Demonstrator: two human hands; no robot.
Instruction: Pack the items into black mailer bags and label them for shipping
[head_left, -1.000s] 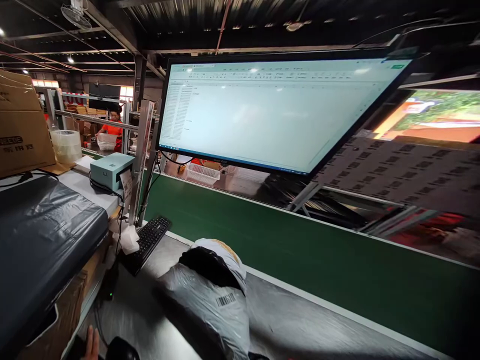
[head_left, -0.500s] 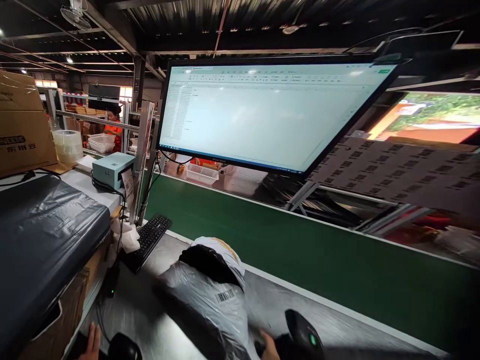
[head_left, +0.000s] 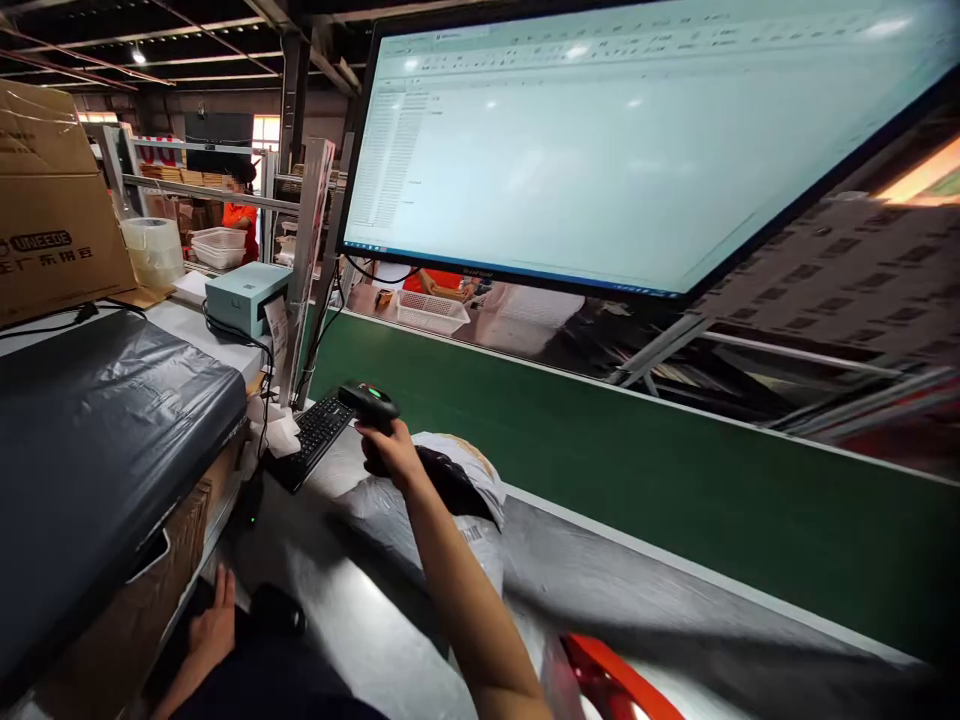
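Centrally, just left of the middle of the frame, a right hand [head_left: 388, 452] holds a black scanner [head_left: 369, 403], fingers wrapped round its grip; a green light shows on top. The scanner overlaps the upper right end of a black keyboard [head_left: 319, 432] in the view. The bare forearm runs up from the bottom edge, passing in front of a grey bag [head_left: 379, 512]. This bag lies on a metal table [head_left: 637, 590] in the lower middle, with a black part along its top and a barcode on its right side, partly hidden by the arm. At the lower left, the left hand [head_left: 212, 632] has its fingers straightened upward, just beside a dark mouse [head_left: 276, 610]; whether it grips anything, I cannot tell. Something red [head_left: 619, 675] juts in at the bottom edge, right of the forearm. Beyond the table, a green belt [head_left: 637, 430] slants from the centre left to the lower right. A large lit monitor [head_left: 600, 150] fills the upper right. Along the left stand a pale blue printer [head_left: 244, 297], rolls of tape [head_left: 154, 252], a cardboard box [head_left: 60, 195] and dark plastic [head_left: 112, 410]. Farther back, at upper left, a person in orange [head_left: 240, 218] stands near white baskets [head_left: 217, 245].
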